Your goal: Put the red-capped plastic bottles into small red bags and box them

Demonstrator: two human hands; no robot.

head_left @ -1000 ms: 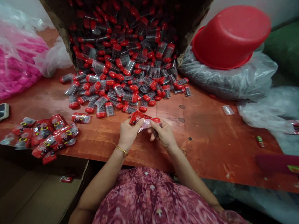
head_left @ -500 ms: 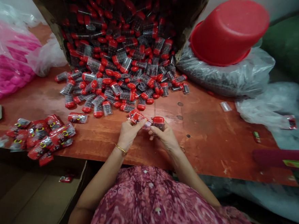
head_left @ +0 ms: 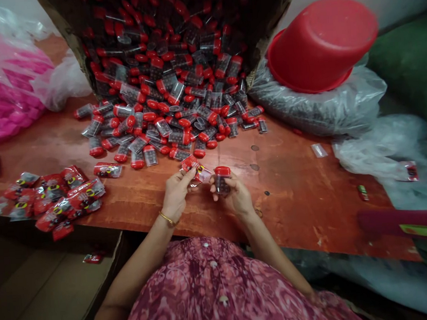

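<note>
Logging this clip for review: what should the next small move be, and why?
Probably bring the red-capped clear plastic container to the printed red plastic wrapper: the right hand holds the container upright, the left hand holds the wrapper alongside, and the container is outside it.

- Between the left hand (head_left: 175, 197) and right hand (head_left: 236, 193) lies a narrow gap, nearly bridged by the held wrapper (head_left: 196, 171) and red-topped container (head_left: 223, 181).
- Ahead, the heap of red-capped containers (head_left: 159, 122) blocks the way forward.
- Leftward, a bare strip of counter (head_left: 136, 199) runs to the pile of packets (head_left: 67, 194).
- Rightward, wide open counter reaches a small clear piece (head_left: 319, 150); beyond, crumpled plastic (head_left: 366, 154) obstructs.
</note>
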